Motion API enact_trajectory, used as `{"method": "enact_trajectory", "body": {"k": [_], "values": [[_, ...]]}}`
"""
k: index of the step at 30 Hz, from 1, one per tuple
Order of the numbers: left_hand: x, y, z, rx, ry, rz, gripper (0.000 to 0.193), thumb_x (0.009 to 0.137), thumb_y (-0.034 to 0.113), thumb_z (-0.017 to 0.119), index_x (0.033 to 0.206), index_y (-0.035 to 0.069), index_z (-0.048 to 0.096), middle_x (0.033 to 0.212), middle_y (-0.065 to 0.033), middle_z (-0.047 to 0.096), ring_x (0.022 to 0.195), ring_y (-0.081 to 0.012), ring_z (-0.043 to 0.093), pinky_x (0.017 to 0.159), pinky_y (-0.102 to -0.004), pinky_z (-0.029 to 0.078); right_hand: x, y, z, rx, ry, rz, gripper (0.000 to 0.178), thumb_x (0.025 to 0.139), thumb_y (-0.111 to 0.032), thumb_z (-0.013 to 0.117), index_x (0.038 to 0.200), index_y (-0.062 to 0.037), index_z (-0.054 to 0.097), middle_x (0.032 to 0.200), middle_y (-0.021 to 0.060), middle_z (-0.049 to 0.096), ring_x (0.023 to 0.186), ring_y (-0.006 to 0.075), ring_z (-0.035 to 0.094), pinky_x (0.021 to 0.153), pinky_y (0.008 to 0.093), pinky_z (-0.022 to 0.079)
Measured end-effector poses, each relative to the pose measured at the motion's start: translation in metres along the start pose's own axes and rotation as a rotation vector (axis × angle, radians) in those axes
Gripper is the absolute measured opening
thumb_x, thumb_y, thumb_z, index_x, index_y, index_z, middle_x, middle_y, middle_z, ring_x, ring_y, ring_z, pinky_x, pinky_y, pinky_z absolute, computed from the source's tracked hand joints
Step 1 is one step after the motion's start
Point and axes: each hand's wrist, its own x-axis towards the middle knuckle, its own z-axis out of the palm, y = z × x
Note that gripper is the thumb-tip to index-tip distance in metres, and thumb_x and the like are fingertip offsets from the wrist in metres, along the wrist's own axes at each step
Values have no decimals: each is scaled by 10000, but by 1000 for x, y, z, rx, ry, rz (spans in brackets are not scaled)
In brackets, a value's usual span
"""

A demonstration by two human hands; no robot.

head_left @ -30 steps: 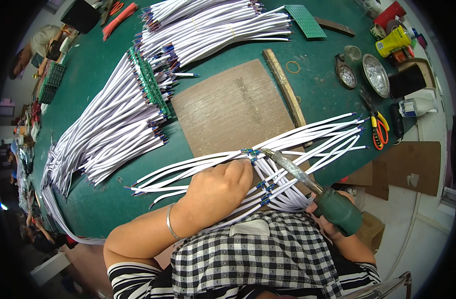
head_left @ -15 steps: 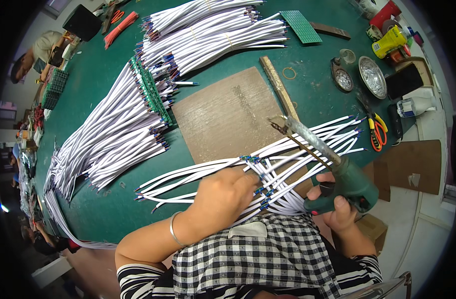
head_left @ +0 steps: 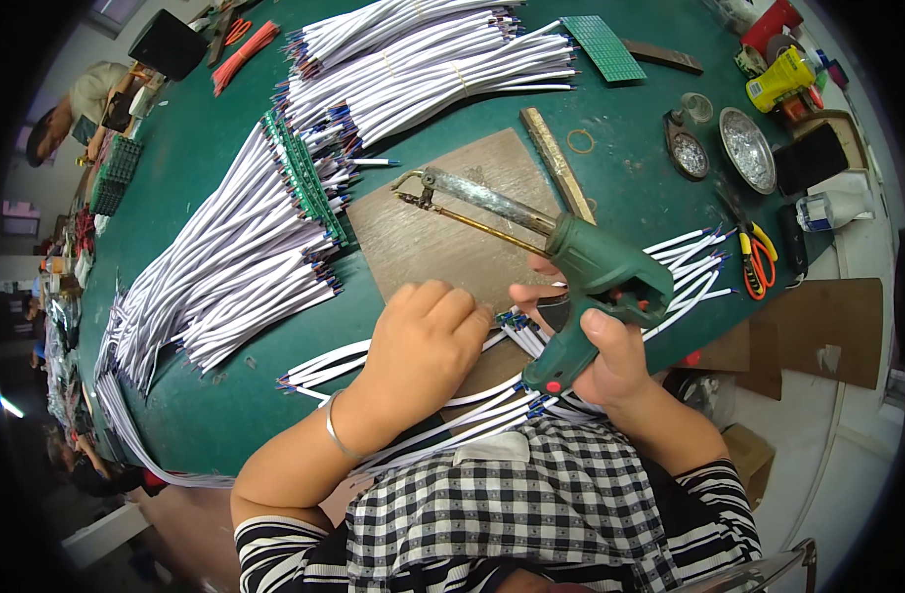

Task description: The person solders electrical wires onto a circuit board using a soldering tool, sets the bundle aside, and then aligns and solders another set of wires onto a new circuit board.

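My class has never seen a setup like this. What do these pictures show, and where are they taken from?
No robot here: the two bare hands are a person's own. The pictures come from one wide camera on the person's head, looking down, so straight edges bend near the rim. The right hand holds a green gun-shaped tool with a metal barrel. The left hand is over white cables; whether it grips one is hidden. The green table also bears a brown board, stacked cable bundles, a metal dish and orange-and-yellow-handled cutters.

A green table (head_left: 640, 168) carries white cables (head_left: 225, 237) and a brown board (head_left: 437, 255).
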Motion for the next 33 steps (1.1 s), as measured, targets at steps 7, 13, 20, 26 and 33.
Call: {"method": "enact_trajectory", "body": {"k": [7, 13, 20, 26, 33], "values": [[10, 0, -9, -978, -464, -828, 94, 872, 88, 638, 938, 27, 613, 811, -30, 614, 669, -109, 570, 585, -227, 445, 0, 7, -6, 60, 37, -25, 647, 841, -200, 606, 1394, 11, 342, 1331, 196, 465, 1214, 316, 513, 994, 412, 435], [-15, -3, 19, -884, -12, -507, 140, 814, 51, 697, 929, 25, 621, 814, -58, 624, 666, -146, 583, 562, -255, 457, 1, 8, -5, 47, 22, -24, 626, 845, -179, 594, 1388, 16, 350, 1344, 195, 461, 1239, 313, 493, 1029, 416, 403], [-17, 3, 15, -85, 129, 41, 229, 678, 25, 707, 898, 35, 646, 807, -74, 605, 669, -238, 593, 554, -342, 459, 3, 7, -3, -112, -17, 14, 697, 838, -258, 579, 1409, 16, 288, 1366, 216, 419, 1283, 319, 445, 1099, 448, 330], [-16, 6, 9, 148, 51, 166, 228, 721, 89, 633, 941, 31, 647, 859, -71, 607, 665, -208, 588, 562, -321, 448, 0, 11, -4, -12, -20, -19, 587, 841, -135, 580, 1369, 20, 376, 1345, 177, 473, 1280, 285, 453, 1091, 424, 332], [-19, 2, 10, 207, -37, 167, 263, 740, 111, 607, 985, 20, 636, 893, -74, 606, 681, -192, 586, 573, -310, 445, -42, -23, -6, -56, 61, 104, 602, 857, -173, 580, 1369, 33, 341, 1273, 188, 527, 1029, 252, 617, 976, 386, 433]]}}
